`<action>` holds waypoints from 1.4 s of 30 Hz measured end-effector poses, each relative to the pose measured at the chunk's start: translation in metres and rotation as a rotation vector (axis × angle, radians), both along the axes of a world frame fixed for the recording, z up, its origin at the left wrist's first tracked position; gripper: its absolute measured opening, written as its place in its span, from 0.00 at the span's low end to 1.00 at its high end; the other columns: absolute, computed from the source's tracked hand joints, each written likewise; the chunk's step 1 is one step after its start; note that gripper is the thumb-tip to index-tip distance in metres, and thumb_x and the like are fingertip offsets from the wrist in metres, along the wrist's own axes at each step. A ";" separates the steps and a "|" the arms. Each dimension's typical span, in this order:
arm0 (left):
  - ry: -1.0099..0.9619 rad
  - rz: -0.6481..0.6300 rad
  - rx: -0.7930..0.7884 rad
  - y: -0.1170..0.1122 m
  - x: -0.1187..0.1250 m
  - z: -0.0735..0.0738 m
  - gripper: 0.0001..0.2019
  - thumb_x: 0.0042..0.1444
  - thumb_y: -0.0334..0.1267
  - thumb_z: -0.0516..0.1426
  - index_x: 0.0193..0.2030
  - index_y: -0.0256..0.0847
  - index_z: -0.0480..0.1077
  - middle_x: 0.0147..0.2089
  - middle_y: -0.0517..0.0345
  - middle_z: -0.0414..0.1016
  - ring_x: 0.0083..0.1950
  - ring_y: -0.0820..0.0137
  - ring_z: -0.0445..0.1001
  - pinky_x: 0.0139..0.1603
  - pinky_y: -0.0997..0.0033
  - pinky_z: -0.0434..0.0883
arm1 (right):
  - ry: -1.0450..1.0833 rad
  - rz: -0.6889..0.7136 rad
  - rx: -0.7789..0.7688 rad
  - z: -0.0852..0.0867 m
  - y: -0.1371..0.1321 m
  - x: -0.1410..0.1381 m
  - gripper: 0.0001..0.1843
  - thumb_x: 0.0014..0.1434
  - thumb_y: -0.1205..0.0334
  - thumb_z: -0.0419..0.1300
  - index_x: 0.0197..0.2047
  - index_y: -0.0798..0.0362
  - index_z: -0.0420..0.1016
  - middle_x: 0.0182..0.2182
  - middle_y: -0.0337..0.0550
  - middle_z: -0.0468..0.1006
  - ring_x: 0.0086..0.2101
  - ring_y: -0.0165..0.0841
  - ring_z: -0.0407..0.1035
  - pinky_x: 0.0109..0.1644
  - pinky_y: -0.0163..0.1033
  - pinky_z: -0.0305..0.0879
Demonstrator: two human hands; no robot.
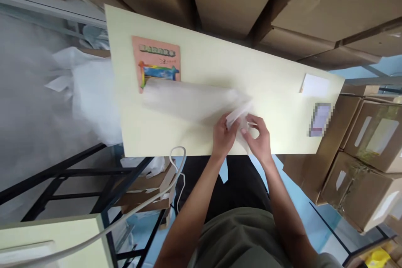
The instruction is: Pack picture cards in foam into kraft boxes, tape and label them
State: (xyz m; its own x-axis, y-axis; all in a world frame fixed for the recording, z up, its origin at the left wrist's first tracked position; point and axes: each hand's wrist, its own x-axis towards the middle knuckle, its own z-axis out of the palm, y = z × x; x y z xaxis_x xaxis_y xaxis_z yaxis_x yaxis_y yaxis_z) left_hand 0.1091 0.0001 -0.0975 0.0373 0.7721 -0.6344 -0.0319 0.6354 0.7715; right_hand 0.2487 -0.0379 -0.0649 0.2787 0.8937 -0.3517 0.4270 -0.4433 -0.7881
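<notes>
A long clear plastic bag point(188, 99) lies blurred across the pale yellow table point(276, 79), its left end over the lower edge of a pink printed card point(156, 63). My left hand point(223, 136) and my right hand point(258, 134) meet at the bag's right end near the table's front edge. Both have their fingers pinched on the crumpled white mouth of the bag point(239, 116).
A white slip point(315, 86) and a blurred small item point(320, 119) lie at the table's right end. Cardboard boxes point(367, 163) stand to the right and behind. White plastic sheeting point(84, 88) piles up on the left. A white cable point(176, 167) hangs below the front edge.
</notes>
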 end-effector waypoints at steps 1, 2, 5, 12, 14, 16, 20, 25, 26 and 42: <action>-0.015 -0.009 -0.002 0.000 0.001 -0.001 0.33 0.66 0.73 0.63 0.55 0.41 0.83 0.48 0.46 0.88 0.50 0.54 0.88 0.51 0.57 0.85 | -0.014 0.042 0.001 -0.002 -0.006 -0.001 0.34 0.68 0.37 0.72 0.70 0.45 0.78 0.64 0.55 0.83 0.63 0.49 0.80 0.65 0.60 0.81; -0.045 -0.025 -0.008 0.000 0.002 0.000 0.37 0.69 0.76 0.57 0.55 0.42 0.84 0.48 0.45 0.88 0.52 0.53 0.88 0.53 0.56 0.85 | -0.045 0.074 0.006 -0.004 -0.012 -0.002 0.37 0.66 0.37 0.74 0.71 0.45 0.76 0.66 0.56 0.82 0.64 0.50 0.78 0.66 0.61 0.81; -0.152 -0.126 -0.029 0.003 0.000 0.005 0.47 0.73 0.80 0.39 0.52 0.43 0.86 0.49 0.42 0.89 0.58 0.51 0.87 0.62 0.51 0.84 | -0.188 0.061 0.056 -0.010 -0.022 -0.006 0.37 0.65 0.41 0.74 0.71 0.47 0.75 0.67 0.58 0.81 0.66 0.52 0.77 0.66 0.63 0.81; 0.475 -0.158 0.396 0.039 -0.022 0.012 0.24 0.78 0.59 0.56 0.61 0.43 0.82 0.61 0.43 0.87 0.63 0.52 0.85 0.70 0.44 0.79 | -0.195 -0.269 -0.014 -0.009 -0.009 0.020 0.22 0.73 0.39 0.64 0.46 0.50 0.83 0.39 0.49 0.88 0.38 0.43 0.82 0.45 0.50 0.82; 0.762 -0.134 0.601 0.063 -0.038 0.009 0.21 0.74 0.53 0.62 0.64 0.42 0.80 0.68 0.40 0.82 0.74 0.47 0.77 0.80 0.36 0.69 | -0.134 -0.298 -0.027 -0.008 -0.003 0.036 0.26 0.73 0.35 0.64 0.41 0.50 0.83 0.35 0.47 0.87 0.36 0.41 0.80 0.42 0.47 0.80; 0.870 -0.183 0.650 0.087 -0.055 0.006 0.24 0.69 0.52 0.67 0.66 0.45 0.79 0.74 0.41 0.78 0.81 0.43 0.69 0.86 0.32 0.58 | -0.111 -0.308 0.010 -0.006 0.000 0.054 0.28 0.72 0.33 0.64 0.40 0.51 0.84 0.35 0.47 0.87 0.37 0.42 0.81 0.43 0.47 0.80; 0.773 -0.396 0.631 0.105 -0.070 0.011 0.17 0.70 0.54 0.66 0.59 0.52 0.83 0.62 0.48 0.86 0.71 0.47 0.78 0.86 0.35 0.58 | -0.146 -0.324 0.071 -0.001 -0.007 0.095 0.29 0.70 0.30 0.66 0.44 0.51 0.86 0.40 0.49 0.89 0.42 0.43 0.83 0.48 0.48 0.81; 0.696 -0.487 0.614 0.070 -0.056 0.017 0.12 0.72 0.52 0.64 0.43 0.50 0.84 0.57 0.49 0.86 0.66 0.48 0.81 0.79 0.37 0.69 | -0.232 -0.288 -0.081 -0.001 -0.025 0.148 0.32 0.64 0.25 0.69 0.36 0.49 0.78 0.29 0.39 0.78 0.32 0.36 0.69 0.40 0.44 0.72; 0.730 -0.451 0.608 0.061 -0.054 0.015 0.11 0.71 0.50 0.64 0.42 0.49 0.84 0.60 0.47 0.85 0.68 0.47 0.79 0.79 0.38 0.70 | -0.252 -0.289 -0.107 -0.002 -0.027 0.156 0.33 0.63 0.24 0.69 0.34 0.48 0.75 0.27 0.36 0.74 0.30 0.35 0.65 0.38 0.42 0.69; 0.898 -0.350 0.296 0.047 -0.061 0.009 0.23 0.60 0.41 0.72 0.60 0.44 0.75 0.63 0.41 0.76 0.63 0.48 0.82 0.69 0.42 0.79 | -0.261 -0.418 0.102 -0.010 -0.007 0.152 0.33 0.73 0.27 0.60 0.41 0.51 0.79 0.27 0.37 0.73 0.29 0.33 0.67 0.35 0.40 0.66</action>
